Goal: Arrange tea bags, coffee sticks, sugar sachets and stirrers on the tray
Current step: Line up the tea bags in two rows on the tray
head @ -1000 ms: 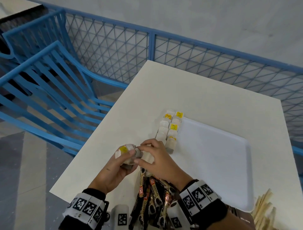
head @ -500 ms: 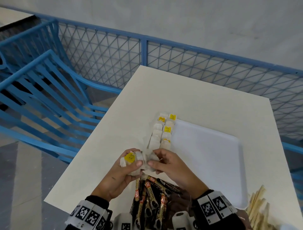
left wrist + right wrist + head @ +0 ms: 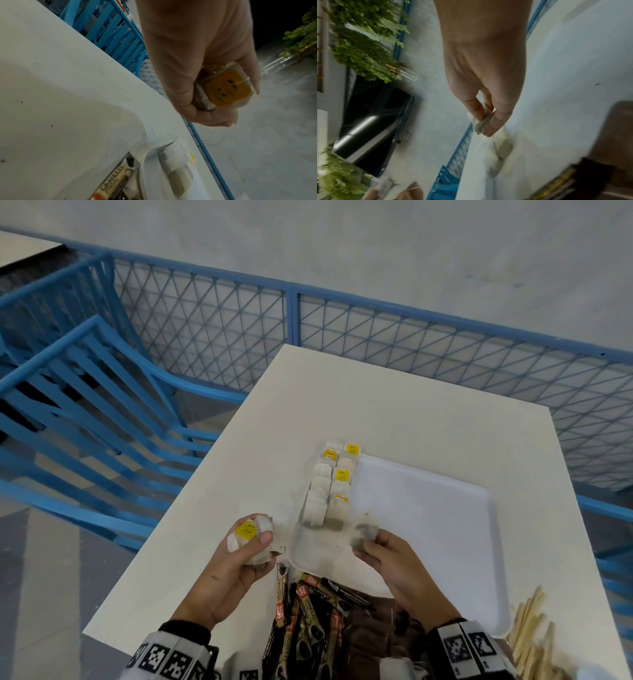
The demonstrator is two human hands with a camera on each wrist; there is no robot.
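The right hand (image 3: 394, 563) pinches a single tea bag (image 3: 364, 534) between thumb and fingertips, holding it over the near left part of the white tray (image 3: 428, 525). The left hand (image 3: 236, 563) is closed round a small bundle of tea bags (image 3: 251, 537), a yellow tag uppermost, just left of the tray's corner above the table (image 3: 394, 405).

Two rows of tea bags (image 3: 330, 487) lie along the tray's left edge, several showing yellow tags. Coffee sticks (image 3: 308, 611) in black and gold wrappers lie heaped at the near edge of the table, between the wrists. Wooden stirrers (image 3: 534, 635) lie to the right of the tray's near corner.

The table is a plain cream slab. Behind it runs a blue mesh railing (image 3: 291, 320) before a grey wall, and blue slatted chairs (image 3: 85, 392) stand to the left.
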